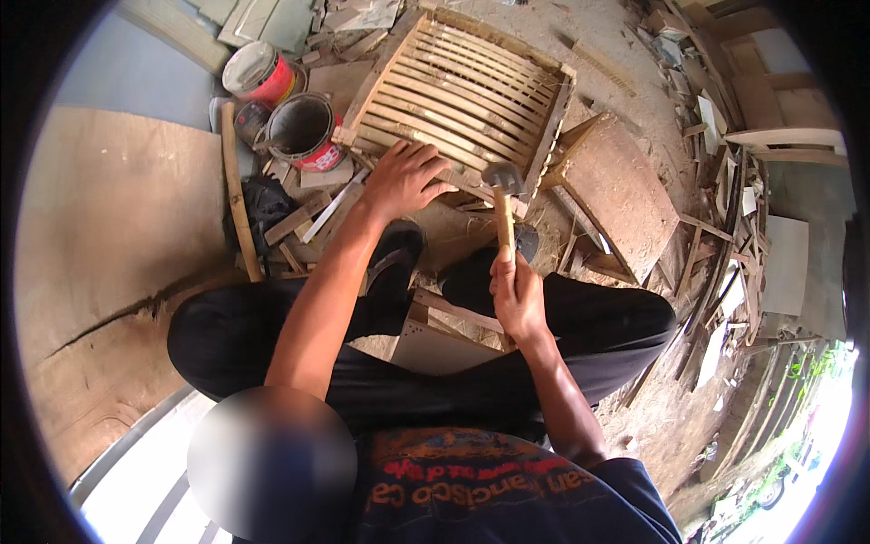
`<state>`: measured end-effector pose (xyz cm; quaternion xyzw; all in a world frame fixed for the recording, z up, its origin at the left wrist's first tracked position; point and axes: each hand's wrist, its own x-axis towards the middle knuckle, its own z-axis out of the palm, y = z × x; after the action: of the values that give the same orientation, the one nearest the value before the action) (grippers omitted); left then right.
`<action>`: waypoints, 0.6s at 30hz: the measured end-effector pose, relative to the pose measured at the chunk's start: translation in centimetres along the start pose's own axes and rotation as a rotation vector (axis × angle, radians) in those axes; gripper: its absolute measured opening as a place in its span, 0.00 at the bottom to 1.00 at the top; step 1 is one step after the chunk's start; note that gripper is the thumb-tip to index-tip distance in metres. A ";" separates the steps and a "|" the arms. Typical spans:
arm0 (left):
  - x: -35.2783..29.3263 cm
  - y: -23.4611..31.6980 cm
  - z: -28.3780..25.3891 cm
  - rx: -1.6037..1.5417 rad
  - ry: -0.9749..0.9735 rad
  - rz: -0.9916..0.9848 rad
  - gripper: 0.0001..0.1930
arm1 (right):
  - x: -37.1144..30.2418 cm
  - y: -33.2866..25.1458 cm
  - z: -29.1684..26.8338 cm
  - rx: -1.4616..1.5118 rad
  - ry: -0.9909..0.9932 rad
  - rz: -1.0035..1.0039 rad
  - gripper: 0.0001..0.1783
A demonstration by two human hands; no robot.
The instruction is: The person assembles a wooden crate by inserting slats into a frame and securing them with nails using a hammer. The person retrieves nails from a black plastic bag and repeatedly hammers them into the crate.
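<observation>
A slatted wooden frame (458, 86), with many thin pale slats running across it, lies tilted on the ground in front of my feet. My left hand (408, 179) rests on its near rail, fingers bent over the wood and thumb toward the right. Whether a small nail sits under those fingertips is hidden. In my right hand (518, 295) is a hammer (504, 208), gripped low on its pale wooden handle. Its dark metal head is raised in front of the frame's near right corner, just right of my left hand; contact with the wood cannot be told.
Two red paint buckets (313, 161) stand left of the frame, near an upright stick (237, 195). A brown wooden box-like piece (616, 195) lies at the right. Wood scraps (725, 263) pile along the right side. A small board (439, 349) lies between my legs.
</observation>
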<state>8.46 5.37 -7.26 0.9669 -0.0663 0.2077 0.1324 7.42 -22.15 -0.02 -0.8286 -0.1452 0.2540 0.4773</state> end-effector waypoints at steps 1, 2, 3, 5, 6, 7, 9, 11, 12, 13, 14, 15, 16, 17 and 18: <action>0.7 -0.1 -0.1 -0.013 0.032 0.022 0.20 | -0.1 -0.3 -0.1 0.230 -0.010 0.078 0.27; 0.1 0.2 -0.2 -0.033 0.046 0.020 0.20 | -1.2 -1.4 0.0 0.457 -0.045 0.177 0.28; -0.1 -0.4 0.1 -0.039 0.026 0.000 0.20 | -1.5 -3.0 -0.3 0.562 -0.056 0.208 0.28; 0.0 -0.4 -0.3 -0.050 -0.005 0.000 0.19 | -2.2 -2.8 -0.2 0.539 -0.062 0.100 0.27; -0.1 -0.4 -0.4 -0.051 -0.010 -0.004 0.19 | -2.4 -2.4 0.3 0.531 -0.049 0.041 0.27; 0.2 -0.3 -0.3 -0.047 0.015 0.007 0.18 | -2.2 -0.7 0.6 0.422 -0.037 0.002 0.27; 0.1 -0.2 0.4 -0.033 0.061 0.022 0.18 | -1.6 0.0 0.4 0.401 -0.097 0.145 0.27; 0.4 0.0 0.4 -0.040 0.070 0.034 0.18 | -2.0 -2.2 -0.3 0.502 -0.065 0.197 0.27; 0.2 -0.1 0.2 -0.040 0.073 0.030 0.18 | -2.5 -5.0 -0.9 0.593 -0.009 0.181 0.26; -0.1 -0.4 -0.1 -0.031 0.000 0.005 0.18 | -3.2 -6.6 -1.9 0.568 -0.017 0.013 0.27; 0.0 -0.4 -0.2 -0.014 -0.077 -0.026 0.18 | -3.7 -6.3 -2.9 0.686 -0.064 -0.132 0.27; -0.4 -0.4 -0.2 0.001 -0.071 -0.025 0.19 | -3.8 -6.2 -2.5 0.625 0.015 -0.275 0.31; -0.5 -0.6 -0.4 0.025 -0.057 -0.027 0.19 | -3.3 -6.2 -2.2 0.560 0.088 -0.427 0.36; -0.4 -0.6 -0.3 0.020 -0.066 -0.031 0.19 | -2.5 -3.7 -1.5 0.346 0.095 -0.399 0.33; -0.5 -0.4 -0.2 0.008 -0.076 -0.034 0.20 | -1.7 -1.2 -0.9 0.117 0.100 -0.373 0.30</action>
<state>8.02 5.83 -7.35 0.9756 -0.0542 0.1690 0.1295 6.51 -23.00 1.90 -0.7697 -0.2573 0.1277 0.5701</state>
